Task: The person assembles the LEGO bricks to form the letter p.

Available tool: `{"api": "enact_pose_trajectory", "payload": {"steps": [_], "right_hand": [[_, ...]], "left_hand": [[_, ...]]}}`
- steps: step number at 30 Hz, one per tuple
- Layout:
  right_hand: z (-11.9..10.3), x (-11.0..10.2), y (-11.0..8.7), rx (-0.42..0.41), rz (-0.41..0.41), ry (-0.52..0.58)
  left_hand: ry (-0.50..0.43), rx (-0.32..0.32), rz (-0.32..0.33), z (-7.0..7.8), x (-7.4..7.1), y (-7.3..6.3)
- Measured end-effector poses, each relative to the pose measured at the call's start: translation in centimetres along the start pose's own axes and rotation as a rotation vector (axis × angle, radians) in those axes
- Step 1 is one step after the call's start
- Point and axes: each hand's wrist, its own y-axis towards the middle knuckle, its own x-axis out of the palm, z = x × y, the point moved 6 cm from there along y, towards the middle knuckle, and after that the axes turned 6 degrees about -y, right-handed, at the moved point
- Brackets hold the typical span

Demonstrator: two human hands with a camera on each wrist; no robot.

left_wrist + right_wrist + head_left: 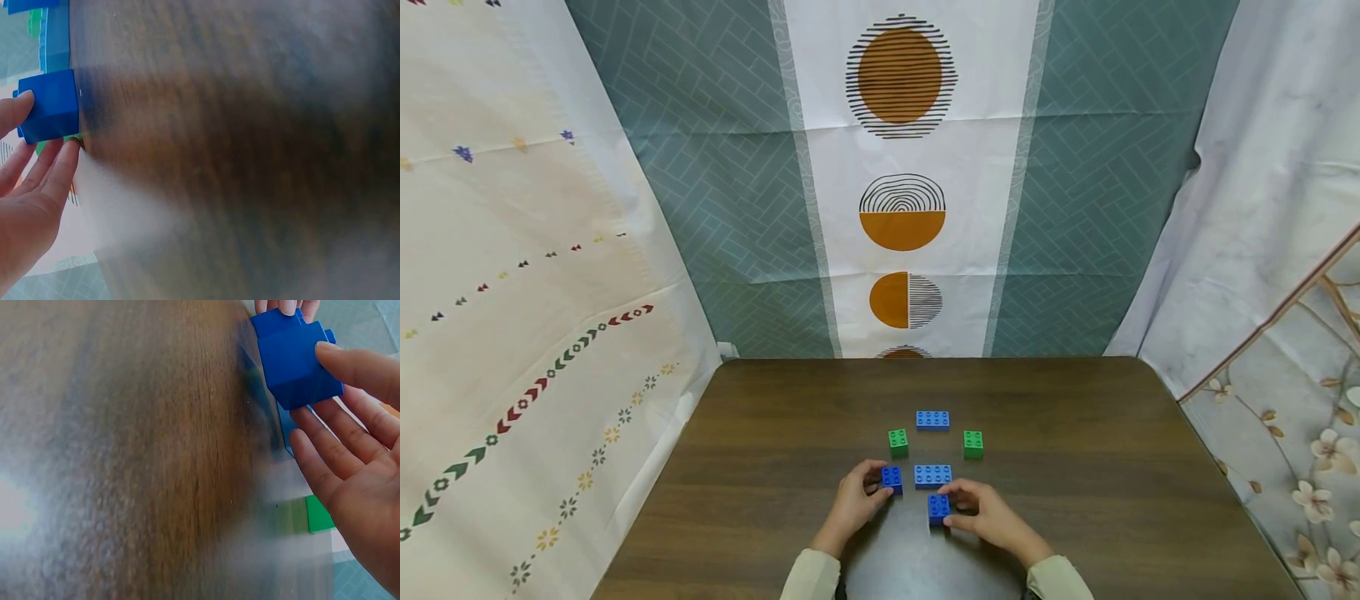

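Observation:
My left hand (852,502) pinches a dark blue square building block (891,478) between thumb and fingers, left of a lighter blue long block (932,476). In the left wrist view the thumb lies on one side of that dark blue block (50,107) and the fingers on the other. My right hand (991,518) grips a second dark blue square block (938,509), nearer to me than the long one. The right wrist view shows this block (297,362) between the thumb and fingertips, with studs pointing away from the palm.
Behind stand a green block (898,442) on the left, another green block (973,444) on the right and a second long blue block (932,420) farthest back. All are on a brown wooden table (760,467). Patterned cloths (715,167) hang around it.

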Motion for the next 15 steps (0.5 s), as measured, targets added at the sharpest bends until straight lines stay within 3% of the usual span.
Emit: {"api": "enact_pose_trajectory", "payload": {"steps": [8, 15], "right_hand": [[-0.05, 0.07, 0.55, 0.026, 0.037, 0.061], [0.28, 0.36, 0.89, 0.039, 0.036, 0.032]], "left_hand": [[-0.001, 0.001, 0.000, -0.20, 0.02, 0.10], [-0.006, 0.007, 0.004, -0.13, 0.03, 0.12]]}}
